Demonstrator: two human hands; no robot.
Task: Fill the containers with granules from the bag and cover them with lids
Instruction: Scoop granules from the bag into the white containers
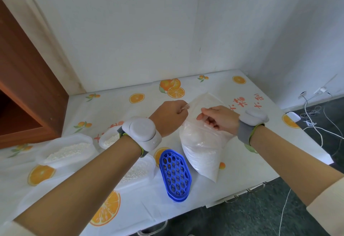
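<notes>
The left hand [170, 117] and right hand [218, 119] each pinch the top edge of the clear bag of granules [201, 148] with curled fingers, and its full bottom sags onto the orange-print tablecloth [242, 161]. Just left of the bag lie stacked blue perforated lids [175, 176]. Further left are a large container [68, 151], a small container [109, 140] and a near container [138, 169], all holding granules, the last two partly hidden by the left forearm [93, 170]. A brown cabinet [28, 90] stands well to the left of the bag, and cables [316, 122] lie on the floor to its right.
</notes>
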